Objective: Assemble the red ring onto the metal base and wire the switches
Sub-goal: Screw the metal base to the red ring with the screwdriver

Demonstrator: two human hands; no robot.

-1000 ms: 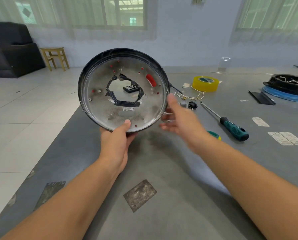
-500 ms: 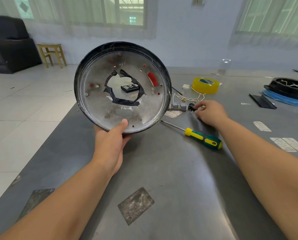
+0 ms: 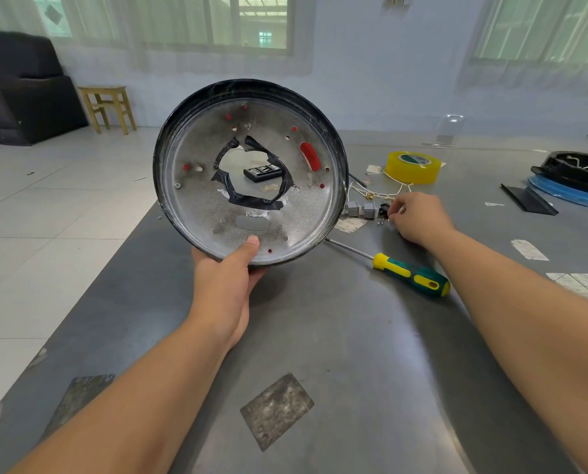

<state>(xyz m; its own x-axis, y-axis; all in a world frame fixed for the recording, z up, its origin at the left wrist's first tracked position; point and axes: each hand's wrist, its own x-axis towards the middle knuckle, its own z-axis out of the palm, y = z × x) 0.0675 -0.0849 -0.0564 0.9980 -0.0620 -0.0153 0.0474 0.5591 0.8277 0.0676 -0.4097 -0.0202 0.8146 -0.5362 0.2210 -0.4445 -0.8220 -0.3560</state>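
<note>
**Clerk:** Item one, metal base point(image 3: 251, 172). Location?

**Checker:** Held tilted up off the table point(image 3: 319, 336), open face toward the camera. Left hand point(image 3: 225, 278) grips its lower rim, thumb pressed on the inner face, the other fingers hidden behind. Red shows through the holes and one slot, so I judge the red ring sits behind the plate; how well seated, cannot tell.

**Clerk:** Item two, right hand point(image 3: 417, 217). Change since last entry?

**Checker:** A second ago it was beside the base's rim. Half a second ago it had reached the small parts, and it remains there now, fingers curled down over the black switch point(image 3: 384, 210). Whether they pinch it or only touch it, cannot tell; the fingertips are mostly hidden.

**Clerk:** Adjacent stock?

**Checker:** Two grey connectors point(image 3: 361, 209) on thin wires point(image 3: 378, 194), just beside that hand. Screwdriver point(image 3: 410, 273) lies near the wrist, untouched. Yellow tape roll point(image 3: 412, 166) farther back.

**Clerk:** Meaning for the job?

**Checker:** Likely moved on from handling the ring to fetching a switch; wiring not yet begun.
</note>
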